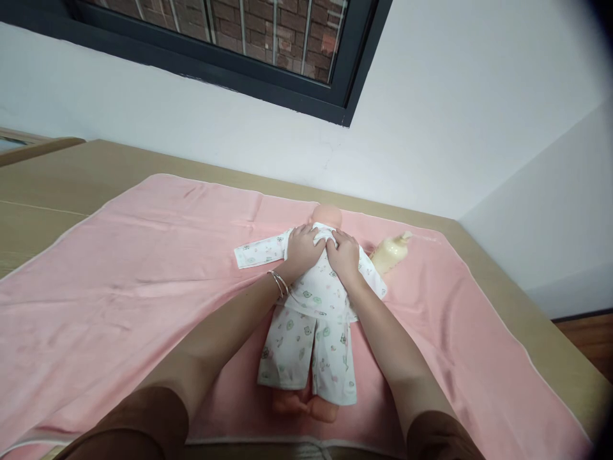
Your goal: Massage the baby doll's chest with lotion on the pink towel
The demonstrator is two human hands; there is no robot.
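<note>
A baby doll (326, 214) lies on a pink blanket, its head away from me and its feet towards me. It wears a white printed shirt (313, 284) and matching trousers (290, 351). Both my hands are at the upper chest, just below the neck. My left hand (302, 248), with bracelets at the wrist, has its fingers bent over the shirt near the collar. Close beside it, my right hand (343, 250) pinches the same collar area, thumbs nearly meeting. One sleeve (261, 251) stretches flat to the left; the other slants down to the right.
The pink blanket (158, 255) covers most of a wooden table (43, 185). A glossy cream-coloured, bottle-shaped thing (390, 253) lies right of the doll. Behind the table stand a white wall (297, 147) and a dark-framed window (268, 83).
</note>
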